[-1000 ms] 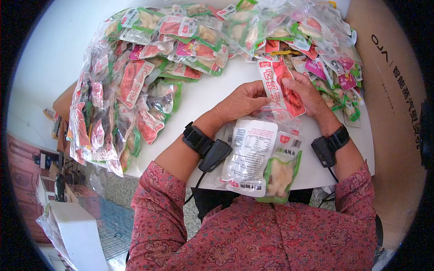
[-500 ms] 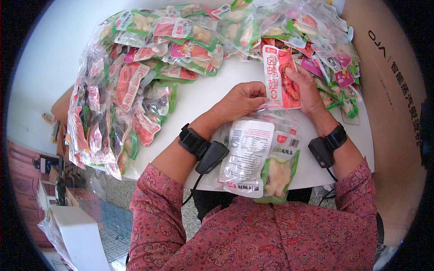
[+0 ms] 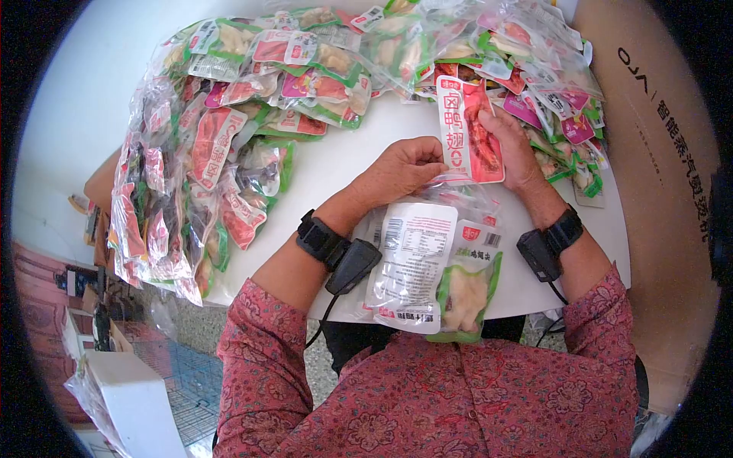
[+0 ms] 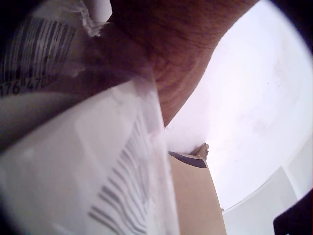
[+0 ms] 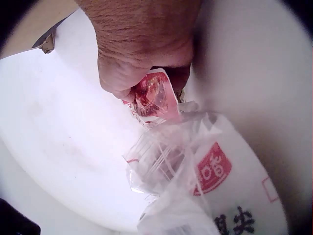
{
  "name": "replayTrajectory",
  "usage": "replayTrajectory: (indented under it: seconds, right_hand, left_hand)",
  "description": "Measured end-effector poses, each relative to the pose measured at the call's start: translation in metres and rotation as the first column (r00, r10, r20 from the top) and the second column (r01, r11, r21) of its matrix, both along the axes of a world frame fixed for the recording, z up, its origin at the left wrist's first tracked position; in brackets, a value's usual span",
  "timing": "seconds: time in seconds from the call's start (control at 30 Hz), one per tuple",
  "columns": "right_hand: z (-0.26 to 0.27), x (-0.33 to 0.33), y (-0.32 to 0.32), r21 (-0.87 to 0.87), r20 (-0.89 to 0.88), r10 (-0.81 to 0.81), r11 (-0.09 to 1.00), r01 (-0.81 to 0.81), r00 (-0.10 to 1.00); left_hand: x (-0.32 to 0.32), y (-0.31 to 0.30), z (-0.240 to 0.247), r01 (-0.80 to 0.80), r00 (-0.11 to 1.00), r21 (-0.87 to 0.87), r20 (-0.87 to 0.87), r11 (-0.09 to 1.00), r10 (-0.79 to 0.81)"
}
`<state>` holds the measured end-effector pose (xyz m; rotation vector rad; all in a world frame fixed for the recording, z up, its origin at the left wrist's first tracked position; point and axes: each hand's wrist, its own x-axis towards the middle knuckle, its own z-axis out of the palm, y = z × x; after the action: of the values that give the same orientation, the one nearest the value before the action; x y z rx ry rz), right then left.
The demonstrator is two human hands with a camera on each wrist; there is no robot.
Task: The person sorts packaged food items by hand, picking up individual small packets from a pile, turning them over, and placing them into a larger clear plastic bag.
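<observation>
The right hand [image 3: 513, 149] grips the right side of a red and white packet [image 3: 467, 130], thumb on its front; the right wrist view shows the same hand [image 5: 146, 49] round the packet [image 5: 155, 95]. At the packet's lower left, the left hand [image 3: 405, 168] has its fingers curled in, pinching at the clear plastic bag [image 3: 466, 195]. Below the hands, a silver-white packet [image 3: 412, 263] and a green-edged packet [image 3: 467, 294] lie in clear plastic at the table's front edge. In the left wrist view a barcoded packet [image 4: 117, 186] fills the near side.
Many bagged packets [image 3: 217, 145] are heaped along the left and back of the white table [image 3: 336, 164]. Another heap [image 3: 534, 69] lies at the back right. A large cardboard box [image 3: 649, 191] stands along the right edge. A white box [image 3: 137, 397] and wire cage are at lower left.
The red and white packet has gone from tilted to more upright, and the right hand has turned with it. Both hands have shifted slightly left over the last half second.
</observation>
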<state>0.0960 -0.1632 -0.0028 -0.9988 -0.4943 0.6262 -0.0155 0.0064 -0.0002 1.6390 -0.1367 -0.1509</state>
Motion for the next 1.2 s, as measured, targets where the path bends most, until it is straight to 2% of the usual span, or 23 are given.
replayTrajectory:
  seconds: [0.33, 0.53, 0.63, 0.7, 0.93, 1.03, 1.2]
  right_hand:
    - [0.004, -0.005, 0.001, 0.005, 0.004, 0.021, 1.0, -0.021, 1.0]
    - [-0.002, 0.0, 0.001, -0.011, 0.024, 0.013, 1.0, -0.012, 1.0]
    - [-0.003, 0.002, 0.0, 0.007, 0.017, 0.064, 0.998, -0.064, 0.998]
    - [-0.001, -0.001, 0.0, -0.007, 0.017, 0.102, 0.995, -0.102, 0.995]
    - [0.001, -0.001, -0.001, -0.062, 0.049, 0.118, 0.992, -0.114, 0.992]
    - [0.0, -0.001, -0.001, -0.07, 0.053, 0.111, 0.992, -0.107, 0.992]
    - [0.002, -0.002, -0.001, -0.066, 0.055, 0.111, 0.992, -0.107, 0.992]
  left_hand:
    - [0.001, 0.002, -0.002, 0.018, 1.0, 0.012, -0.025, 1.0, -0.018]
    - [0.004, 0.003, -0.01, 0.018, 0.999, -0.002, 0.047, 1.0, -0.018]
    - [0.008, 0.004, -0.015, 0.07, 0.996, -0.021, 0.057, 0.997, -0.069]
    - [0.006, 0.002, -0.014, 0.077, 0.996, -0.113, 0.046, 0.991, -0.072]
    - [0.004, 0.004, -0.008, 0.109, 0.994, -0.055, 0.011, 0.993, -0.108]
    - [0.002, 0.003, -0.005, 0.12, 0.992, -0.118, 0.047, 0.986, -0.115]
    - [0.003, 0.004, -0.007, 0.109, 0.994, -0.032, 0.026, 0.994, -0.108]
